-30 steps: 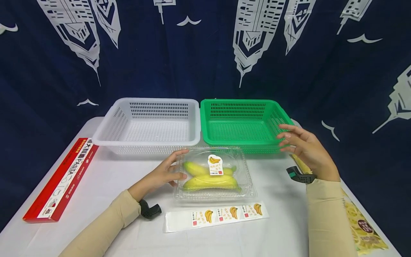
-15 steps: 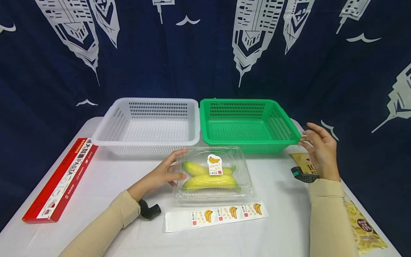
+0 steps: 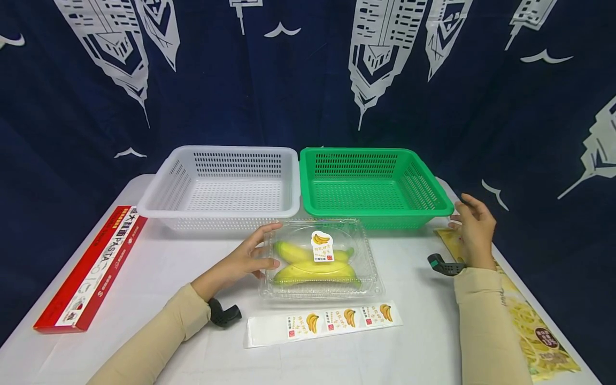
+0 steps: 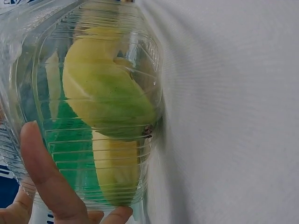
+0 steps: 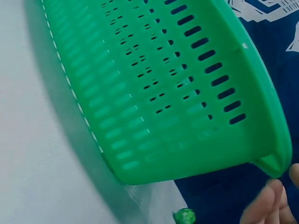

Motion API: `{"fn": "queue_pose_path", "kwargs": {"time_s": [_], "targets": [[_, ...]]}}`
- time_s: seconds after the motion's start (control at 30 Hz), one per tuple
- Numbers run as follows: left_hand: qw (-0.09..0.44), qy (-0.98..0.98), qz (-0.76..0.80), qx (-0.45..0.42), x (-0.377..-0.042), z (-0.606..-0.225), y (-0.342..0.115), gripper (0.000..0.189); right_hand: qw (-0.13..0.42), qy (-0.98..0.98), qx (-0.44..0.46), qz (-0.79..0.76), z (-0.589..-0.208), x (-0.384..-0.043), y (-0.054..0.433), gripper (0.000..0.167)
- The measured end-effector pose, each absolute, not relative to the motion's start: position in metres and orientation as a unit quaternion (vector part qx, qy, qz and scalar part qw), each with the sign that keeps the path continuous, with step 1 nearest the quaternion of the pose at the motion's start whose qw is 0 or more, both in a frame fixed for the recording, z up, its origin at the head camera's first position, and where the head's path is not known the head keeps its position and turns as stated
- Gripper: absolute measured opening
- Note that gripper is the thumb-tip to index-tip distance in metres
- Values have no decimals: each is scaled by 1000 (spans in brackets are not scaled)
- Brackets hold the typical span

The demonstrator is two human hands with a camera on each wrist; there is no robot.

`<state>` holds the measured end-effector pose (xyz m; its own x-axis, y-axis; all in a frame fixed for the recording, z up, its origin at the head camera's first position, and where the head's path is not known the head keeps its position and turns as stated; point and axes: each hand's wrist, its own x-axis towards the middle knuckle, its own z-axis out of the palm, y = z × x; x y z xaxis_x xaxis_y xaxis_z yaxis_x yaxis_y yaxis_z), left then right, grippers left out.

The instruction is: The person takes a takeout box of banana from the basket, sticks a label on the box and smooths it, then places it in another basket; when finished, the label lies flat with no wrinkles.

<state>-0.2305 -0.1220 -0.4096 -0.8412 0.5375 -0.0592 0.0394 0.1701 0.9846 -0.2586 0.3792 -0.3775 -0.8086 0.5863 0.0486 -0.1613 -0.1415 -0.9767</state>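
A clear plastic clamshell box (image 3: pixel 370 267) holding bananas (image 3: pixel 317 271) sits mid-table, with a banana sticker (image 3: pixel 322 246) on its lid. My left hand (image 3: pixel 243 260) rests against the box's left side, fingers spread. In the left wrist view, a straight finger (image 4: pixel 49 175) lies along the clear wall, with green-tipped bananas (image 4: pixel 107 84) behind it. My right hand (image 3: pixel 476 235) hovers beside the front right corner of the green basket (image 3: pixel 375 220), fingers loosely bent and holding nothing visible. Its fingertips (image 5: pixel 266 200) come close to the rim; whether they touch cannot be told.
A white basket (image 3: pixel 221 215) stands left of the green one. A red pasta box (image 3: pixel 91 272) lies at the left edge. A strip of banana stickers (image 3: pixel 322 323) lies in front of the clamshell. A yellow noodle bag (image 3: pixel 534 331) lies along the right edge, partly under my right arm.
My right hand has moved right from over the green basket's side to beyond its corner, then slightly down and back left. My left hand and the clamshell box have stayed put.
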Motion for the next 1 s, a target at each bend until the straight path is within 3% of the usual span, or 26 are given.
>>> {"fn": "queue_pose_path", "kwargs": {"time_s": [0.23,0.47,1.0], "targets": [[201,737,614,199,-231,-411,-123,90,152,-630,-114,753,-387,-258,383,51],[208,733,617,196,-231,-410,-123,90,113,-613,-72,779,-394,-257,382,72],[203,724,630,195,-229,-406,-123,73,114,-627,-73,767,-396,-260,382,67]]}}
